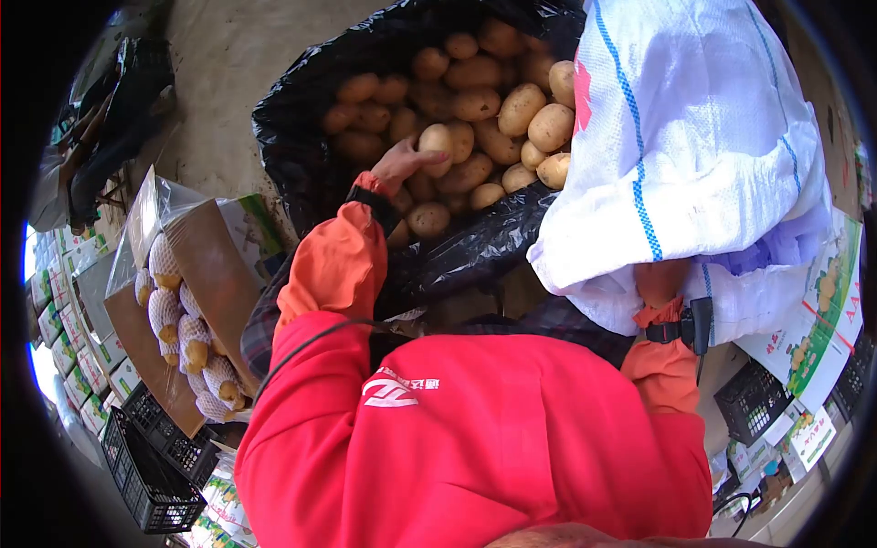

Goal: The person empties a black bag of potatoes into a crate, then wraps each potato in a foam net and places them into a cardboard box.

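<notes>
My left hand [406, 165] is closed around a potato [437, 140], its thumb lying across the lower part. Many more potatoes [476, 103] fill a container lined with a black plastic bag [290, 110], right beneath that hand. A white woven sack [690, 137] with blue stripes leans over the right side of the potatoes. At the sack's lower edge is my right hand [662, 281], with its fingers hidden by the fabric. Purple material [763, 254] shows inside the sack's folds.
On the left stands an open carton [239, 292] with potatoes in white foam nets [183, 329]. Black plastic crates [151, 457] lie below it. Printed cartons [818, 310] and another black crate [751, 400] are on the right. Dark material [123, 119] hangs at upper left.
</notes>
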`<state>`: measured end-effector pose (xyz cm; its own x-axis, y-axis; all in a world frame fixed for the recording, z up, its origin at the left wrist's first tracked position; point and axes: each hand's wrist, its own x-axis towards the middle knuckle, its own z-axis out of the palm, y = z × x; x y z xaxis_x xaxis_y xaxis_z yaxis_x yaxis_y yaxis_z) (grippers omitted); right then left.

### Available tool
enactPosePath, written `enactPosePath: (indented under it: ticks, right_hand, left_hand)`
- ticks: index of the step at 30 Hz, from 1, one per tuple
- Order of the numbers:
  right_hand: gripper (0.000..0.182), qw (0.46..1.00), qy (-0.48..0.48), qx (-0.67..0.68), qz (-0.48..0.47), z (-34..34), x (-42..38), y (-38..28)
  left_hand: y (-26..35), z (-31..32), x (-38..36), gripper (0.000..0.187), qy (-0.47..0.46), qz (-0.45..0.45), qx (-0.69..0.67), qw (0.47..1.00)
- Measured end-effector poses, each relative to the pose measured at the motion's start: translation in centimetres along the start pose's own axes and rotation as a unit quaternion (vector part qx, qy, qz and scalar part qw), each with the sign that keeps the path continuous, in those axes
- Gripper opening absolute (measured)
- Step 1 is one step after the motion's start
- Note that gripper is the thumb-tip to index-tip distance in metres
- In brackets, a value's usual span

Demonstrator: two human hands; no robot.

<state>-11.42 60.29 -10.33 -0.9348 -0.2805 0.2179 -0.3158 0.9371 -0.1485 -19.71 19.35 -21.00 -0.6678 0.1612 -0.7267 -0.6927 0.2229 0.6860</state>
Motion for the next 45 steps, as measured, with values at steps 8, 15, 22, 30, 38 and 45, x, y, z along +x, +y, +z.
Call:
enactPosePath:
  ticks: [8,15,22,30,38,45]
  right_hand:
    - [0.036,1.0,-0.001,0.009,-0.003,-1.0,1.1,-0.8]
    - [0.016,0.999,0.047,0.011,0.011,-1.9,2.6,-2.2]
    - [0.018,0.987,0.133,0.085,-0.037,-4.6,2.1,-2.9]
    - [0.03,0.987,-0.11,-0.085,-0.085,-2.5,7.1,3.5]
    - [0.035,0.982,-0.096,-0.071,-0.149,-4.8,9.8,2.0]
    - [0.032,0.983,-0.119,-0.086,-0.109,-6.7,8.6,-1.7]
  left_hand:
    - [1.2,4.6,4.3,0.078,-0.073,0.075,0.251,0.962]
    - [0.8,4.8,4.9,0.069,-0.063,0.089,0.13,0.985]
    - [2.4,5.1,-1.5,0.064,-0.181,0.068,-0.457,0.868]
    - [5.1,2.1,-17.5,0.069,-0.229,0.315,-0.612,0.688]
    - [-6.3,-3.0,-39.9,0.066,0.066,0.516,-0.57,0.636]
    - [-23.1,-3.0,-58.1,0.064,0.468,0.539,-0.542,0.444]
